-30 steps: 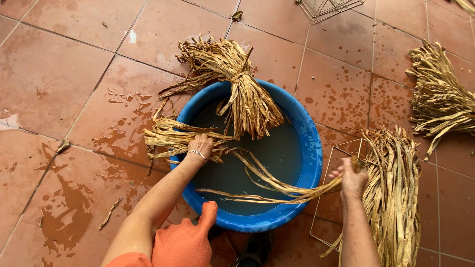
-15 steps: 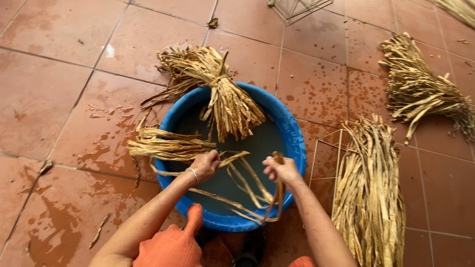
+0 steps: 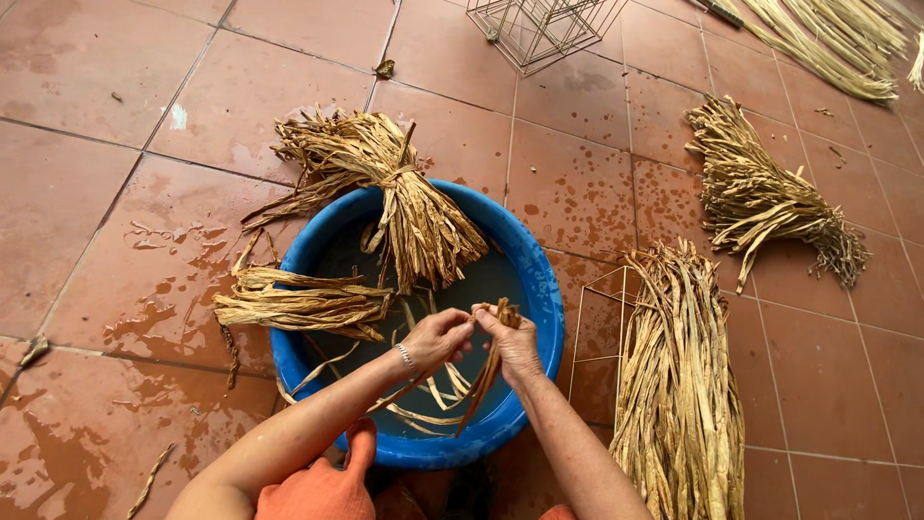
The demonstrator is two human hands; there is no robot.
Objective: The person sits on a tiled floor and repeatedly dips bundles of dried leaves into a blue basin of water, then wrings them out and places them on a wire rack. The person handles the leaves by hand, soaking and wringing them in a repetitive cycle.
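A round blue plastic basin [image 3: 545,289] holding water stands on the wet tiled floor. My left hand [image 3: 435,338] and my right hand [image 3: 512,343] meet over its middle, both gripping the ends of a few long dried plant strips [image 3: 452,390] that hang down into the water. A tied bundle of dried strips [image 3: 409,197] leans over the basin's far rim. Another bundle [image 3: 303,303] rests across the left rim, just left of my left hand.
A long sheaf of dried strips [image 3: 679,385] lies on a thin wire frame [image 3: 592,308] right of the basin. Another bundle [image 3: 760,197] lies farther right, more stalks [image 3: 823,43] at the top right. A wire basket [image 3: 539,29] stands at the top. Water puddles on the tiles [image 3: 144,327].
My right hand came from the sheaf on the right to the basin's middle with strips. Both hands now hold the strips together, and the view has shifted slightly.
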